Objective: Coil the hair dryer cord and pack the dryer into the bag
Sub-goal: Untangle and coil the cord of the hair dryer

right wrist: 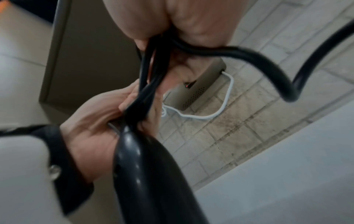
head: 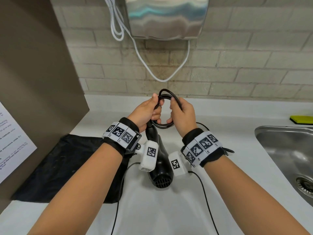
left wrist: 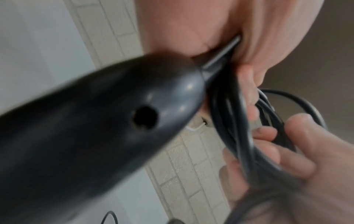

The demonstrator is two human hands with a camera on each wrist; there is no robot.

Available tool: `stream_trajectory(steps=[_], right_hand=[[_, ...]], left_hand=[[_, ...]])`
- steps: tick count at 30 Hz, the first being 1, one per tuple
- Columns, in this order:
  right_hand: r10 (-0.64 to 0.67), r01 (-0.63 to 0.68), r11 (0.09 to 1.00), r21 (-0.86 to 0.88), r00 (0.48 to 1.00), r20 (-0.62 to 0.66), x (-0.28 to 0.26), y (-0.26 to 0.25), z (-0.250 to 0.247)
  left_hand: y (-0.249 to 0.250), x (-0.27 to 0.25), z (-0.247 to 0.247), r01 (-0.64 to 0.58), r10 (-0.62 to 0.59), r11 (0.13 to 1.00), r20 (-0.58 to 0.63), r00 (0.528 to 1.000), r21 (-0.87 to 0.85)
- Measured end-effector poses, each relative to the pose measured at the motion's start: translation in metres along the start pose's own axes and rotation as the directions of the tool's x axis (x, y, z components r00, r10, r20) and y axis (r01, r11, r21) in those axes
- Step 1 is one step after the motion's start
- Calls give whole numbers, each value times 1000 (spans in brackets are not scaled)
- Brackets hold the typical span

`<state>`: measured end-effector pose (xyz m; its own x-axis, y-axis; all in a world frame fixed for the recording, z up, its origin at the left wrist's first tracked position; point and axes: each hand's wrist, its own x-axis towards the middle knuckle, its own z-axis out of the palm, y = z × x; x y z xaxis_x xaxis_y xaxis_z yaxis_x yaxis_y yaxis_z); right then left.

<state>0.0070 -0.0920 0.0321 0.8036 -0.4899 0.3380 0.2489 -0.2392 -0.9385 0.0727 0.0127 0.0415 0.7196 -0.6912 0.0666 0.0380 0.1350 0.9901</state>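
Note:
A black hair dryer [head: 160, 168] lies lengthwise between my wrists, rear grille toward me, handle rising to my left hand [head: 149, 111]. That hand grips the left side of the black cord's coil [head: 165, 93] just past the handle end. My right hand [head: 182, 114] grips the coil's right side. A loose length of cord [right wrist: 268, 71] trails away from the right hand. Up close, the handle [left wrist: 95, 121] fills the left wrist view, with cord loops [left wrist: 229, 121] beside it. The black bag [head: 67, 167] lies flat on the counter at my left. Whether the dryer rests on the counter is unclear.
The white counter [head: 220, 116] runs back to a tiled wall. A steel sink [head: 288, 150] is at right, with a yellow-green sponge [head: 301, 119] behind it. A steel wall dryer [head: 166, 17] with white cables hangs above. A brown panel [head: 42, 65] stands at left. Thin black wrist-camera cables [head: 207, 200] cross the counter.

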Motion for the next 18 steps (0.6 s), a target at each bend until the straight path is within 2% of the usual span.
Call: stream_trajectory(steps=[3,5,7,11,18], right_hand=[[30,-28,999,16,996,-82,3,-2,6],[33,-33,999,-5,995,-98,4,-1,9],[1,-8,998,-68,995,-102,4,0,12],[-187,175,939,-297,982,-15,1,3,12],[-162,159,884,-440,986,31,3,4,13]], left_hand=[[0,0,1,41,-37,992,33,999,-116],[1,-1,-1,92,-80,971,61,995,-222],[2,0,-3,119,-106,959,64,992,-256],[2,-2,-5,139,-132,972,48,990,-190],[2,-4,-4,117,-119,986,-10,993,-121]])
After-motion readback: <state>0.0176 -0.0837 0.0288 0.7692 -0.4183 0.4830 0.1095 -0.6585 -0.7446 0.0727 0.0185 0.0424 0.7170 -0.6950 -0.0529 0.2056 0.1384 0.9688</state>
